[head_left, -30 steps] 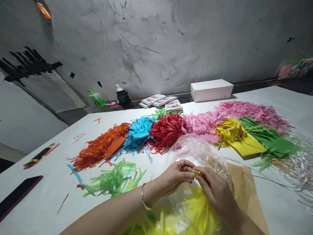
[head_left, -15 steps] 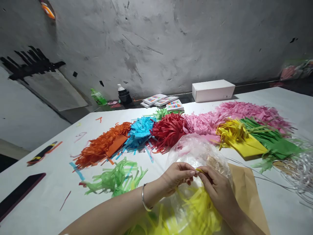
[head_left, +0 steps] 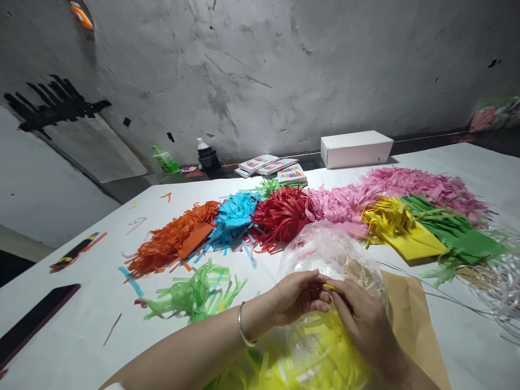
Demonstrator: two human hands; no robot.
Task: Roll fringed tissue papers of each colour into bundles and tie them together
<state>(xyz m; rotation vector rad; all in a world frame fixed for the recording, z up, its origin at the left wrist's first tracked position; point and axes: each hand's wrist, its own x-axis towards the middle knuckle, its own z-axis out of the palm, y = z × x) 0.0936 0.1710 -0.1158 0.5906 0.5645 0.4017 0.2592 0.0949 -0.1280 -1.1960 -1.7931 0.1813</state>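
Note:
My left hand (head_left: 298, 297) and my right hand (head_left: 361, 319) meet low in the middle of the view. Both pinch a thin yellow paper strip (head_left: 329, 287) between their fingertips. Under them lies a heap of yellow fringed paper (head_left: 320, 357). A crumpled clear plastic bag (head_left: 329, 249) sits just behind the hands, partly over a brown paper sheet (head_left: 410, 314). A metal bangle (head_left: 242, 331) circles my left wrist.
On the white table (head_left: 81, 336) lie fringed paper piles: orange (head_left: 170, 244), blue (head_left: 235, 216), red (head_left: 282, 214), pink (head_left: 406, 184), yellow (head_left: 398, 227), dark green (head_left: 455, 230), light green (head_left: 195, 292). A white box (head_left: 356, 149) and card packs (head_left: 270, 168) sit at the back. Silvery strands (head_left: 499, 281) lie right.
The hands stay together on the strip, with only small finger shifts. The view has drifted slightly.

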